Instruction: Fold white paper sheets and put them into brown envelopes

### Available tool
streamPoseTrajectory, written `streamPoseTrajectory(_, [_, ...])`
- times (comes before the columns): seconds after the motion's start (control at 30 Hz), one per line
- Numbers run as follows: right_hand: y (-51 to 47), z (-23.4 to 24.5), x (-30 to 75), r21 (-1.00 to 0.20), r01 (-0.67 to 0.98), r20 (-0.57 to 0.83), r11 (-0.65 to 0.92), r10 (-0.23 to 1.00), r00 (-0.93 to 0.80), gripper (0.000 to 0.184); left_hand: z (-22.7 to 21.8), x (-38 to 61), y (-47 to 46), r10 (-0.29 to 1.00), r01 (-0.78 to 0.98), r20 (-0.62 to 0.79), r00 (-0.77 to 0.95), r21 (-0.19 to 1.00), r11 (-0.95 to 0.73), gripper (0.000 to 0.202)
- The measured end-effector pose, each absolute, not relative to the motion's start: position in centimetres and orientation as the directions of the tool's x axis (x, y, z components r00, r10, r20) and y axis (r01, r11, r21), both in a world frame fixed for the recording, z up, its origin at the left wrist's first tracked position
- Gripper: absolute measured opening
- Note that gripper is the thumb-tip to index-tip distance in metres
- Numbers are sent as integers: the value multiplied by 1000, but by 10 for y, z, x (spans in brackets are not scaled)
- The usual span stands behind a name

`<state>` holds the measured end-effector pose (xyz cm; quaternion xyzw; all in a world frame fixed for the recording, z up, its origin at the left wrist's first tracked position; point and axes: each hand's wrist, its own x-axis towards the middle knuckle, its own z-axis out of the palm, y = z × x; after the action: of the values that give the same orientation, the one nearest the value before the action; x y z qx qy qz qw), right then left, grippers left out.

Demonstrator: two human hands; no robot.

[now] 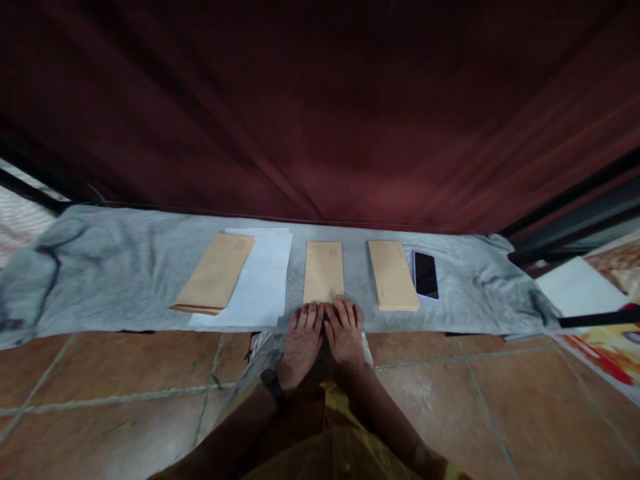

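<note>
A brown paper envelope (324,270) lies flat in front of me, its long side pointing away. At its near end rests my left hand (303,337), fingers stretched out and palm down, with a dark watch on the wrist. Beside it my right hand (345,332) also lies flat, its fingertips on the envelope's near edge. To the right is a stack of brown envelopes (393,275). Another pile of brown envelopes (216,272) sits at the left, partly over white paper sheets (267,277).
A phone (426,275) with a dark screen lies right of the stack. Grey cloth (130,267) covers the narrow surface. Dark red fabric (320,133) hangs behind it. Dark bars (575,200) stand at the right, near a white sheet (580,285) and colourful printed material (607,343).
</note>
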<state>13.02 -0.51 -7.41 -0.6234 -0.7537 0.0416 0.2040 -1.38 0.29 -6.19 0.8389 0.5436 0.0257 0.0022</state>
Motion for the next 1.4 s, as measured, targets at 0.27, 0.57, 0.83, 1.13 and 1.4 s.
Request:
streamPoseTrajectory(0.27, [-10, -85, 150, -311, 922, 280, 231, 949, -144, 46, -61, -17, -1, 940, 939, 28, 341, 39, -342, 57])
streamPoseTrajectory(0.57, [-13, -87, 162, -341, 919, 283, 199, 954, -102, 49, -56, -32, -6, 957, 957, 14, 288, 30, -288, 57])
streamPoseTrajectory(0.83, [-12, -91, 162, -348, 911, 312, 223, 943, -112, 49, -56, -26, -5, 947, 949, 74, 313, 26, -315, 63])
streamPoseTrajectory(1.13, [-13, -92, 162, -358, 906, 317, 226, 942, -109, 47, -66, 2, -1, 819, 820, 106, 564, 44, -570, 73])
streamPoseTrajectory(1.4, [-13, -91, 161, -361, 909, 303, 210, 948, -99, 46, -71, -9, 0, 869, 869, 65, 491, 24, -493, 65])
